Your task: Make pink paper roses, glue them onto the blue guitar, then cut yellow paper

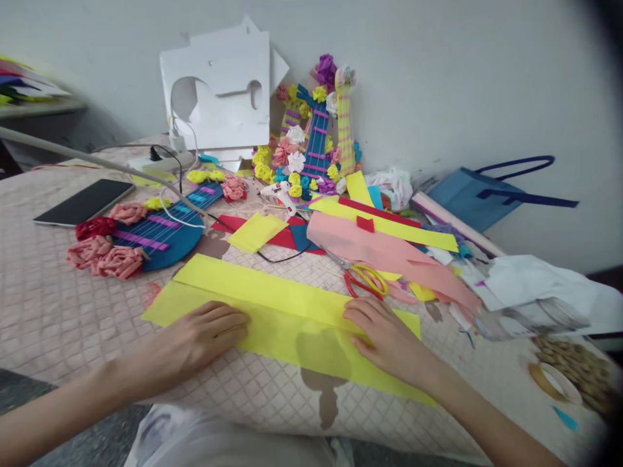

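Note:
A long sheet of yellow crepe paper [287, 324] lies across the table in front of me, with an overlapping strip along its far side. My left hand [217, 334] rests on the left part of the sheet, fingers together and bent over the paper. On the right part, my right hand [372, 327] presses down with its fingers curled and the thumb a little apart. Scissors [367, 279] with red and yellow handles lie just beyond my right hand. A smaller folded yellow piece [257, 231] is farther back.
A blue flower-trimmed paper guitar [170, 227] and a tablet [85, 201] lie at left. Decorated guitars [316, 136] lean on the wall near a glue gun [282, 194]. Pink paper [384, 250], a blue bag [472, 194] and a tape roll [555, 383] are at right.

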`<state>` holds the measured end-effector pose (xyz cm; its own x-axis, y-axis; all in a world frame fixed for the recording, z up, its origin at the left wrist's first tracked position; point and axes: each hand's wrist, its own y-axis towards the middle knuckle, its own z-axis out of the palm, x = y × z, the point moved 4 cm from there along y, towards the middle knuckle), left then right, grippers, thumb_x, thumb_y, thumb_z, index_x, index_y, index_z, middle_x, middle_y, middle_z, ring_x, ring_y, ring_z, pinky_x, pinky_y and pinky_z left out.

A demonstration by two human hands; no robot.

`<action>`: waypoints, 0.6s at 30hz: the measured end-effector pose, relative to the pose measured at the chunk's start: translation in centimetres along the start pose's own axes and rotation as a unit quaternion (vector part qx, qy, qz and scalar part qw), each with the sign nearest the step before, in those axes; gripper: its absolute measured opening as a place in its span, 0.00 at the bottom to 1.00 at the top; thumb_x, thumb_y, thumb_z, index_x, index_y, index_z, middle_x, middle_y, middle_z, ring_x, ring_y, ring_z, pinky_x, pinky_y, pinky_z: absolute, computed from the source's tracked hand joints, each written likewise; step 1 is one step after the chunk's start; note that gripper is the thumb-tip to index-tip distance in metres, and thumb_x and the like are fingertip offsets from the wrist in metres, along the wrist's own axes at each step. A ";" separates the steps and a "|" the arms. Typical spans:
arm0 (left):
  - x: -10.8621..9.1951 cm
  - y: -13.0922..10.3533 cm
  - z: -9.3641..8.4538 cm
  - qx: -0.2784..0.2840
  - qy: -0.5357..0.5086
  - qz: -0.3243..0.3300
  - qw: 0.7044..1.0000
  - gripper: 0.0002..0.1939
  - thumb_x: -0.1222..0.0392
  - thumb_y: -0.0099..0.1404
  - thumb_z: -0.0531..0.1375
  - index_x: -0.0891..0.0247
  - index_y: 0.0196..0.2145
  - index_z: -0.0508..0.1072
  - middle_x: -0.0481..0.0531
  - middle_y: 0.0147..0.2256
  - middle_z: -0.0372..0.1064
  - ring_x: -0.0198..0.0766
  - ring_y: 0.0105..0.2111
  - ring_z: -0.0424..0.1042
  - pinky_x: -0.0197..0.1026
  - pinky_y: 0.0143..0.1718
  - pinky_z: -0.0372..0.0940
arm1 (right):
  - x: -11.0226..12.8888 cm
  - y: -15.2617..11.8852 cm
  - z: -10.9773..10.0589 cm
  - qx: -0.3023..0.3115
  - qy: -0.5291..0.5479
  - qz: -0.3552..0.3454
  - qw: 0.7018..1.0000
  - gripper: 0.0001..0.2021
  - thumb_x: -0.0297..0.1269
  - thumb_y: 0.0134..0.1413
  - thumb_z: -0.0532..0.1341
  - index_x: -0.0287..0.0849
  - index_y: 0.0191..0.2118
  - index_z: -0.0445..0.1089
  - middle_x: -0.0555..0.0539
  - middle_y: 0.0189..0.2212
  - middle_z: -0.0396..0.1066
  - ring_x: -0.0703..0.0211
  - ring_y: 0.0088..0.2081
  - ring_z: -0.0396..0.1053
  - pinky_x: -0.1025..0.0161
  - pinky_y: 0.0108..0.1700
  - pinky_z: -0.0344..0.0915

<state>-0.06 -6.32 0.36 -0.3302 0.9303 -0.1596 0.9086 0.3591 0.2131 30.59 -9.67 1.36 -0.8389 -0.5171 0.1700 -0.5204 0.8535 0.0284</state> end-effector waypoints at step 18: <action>-0.5 0.9 0.0 -0.084 -0.020 0.008 0.996 0.15 0.68 0.70 0.46 0.61 0.41 0.72 0.54 0.41 0.73 0.37 0.41 0.71 0.39 0.43 0.67 | -3.5 3.0 -2.8 0.017 0.064 0.108 0.992 0.07 0.29 0.58 0.51 0.43 0.33 0.64 0.49 0.30 0.71 0.59 0.31 0.68 0.62 0.33 0.61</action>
<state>0.94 -6.48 0.69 -0.3037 0.9333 -0.1918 0.8566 0.3556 0.3740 32.42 -5.14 3.60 -0.9051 -0.3084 0.2928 -0.3381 0.9395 -0.0555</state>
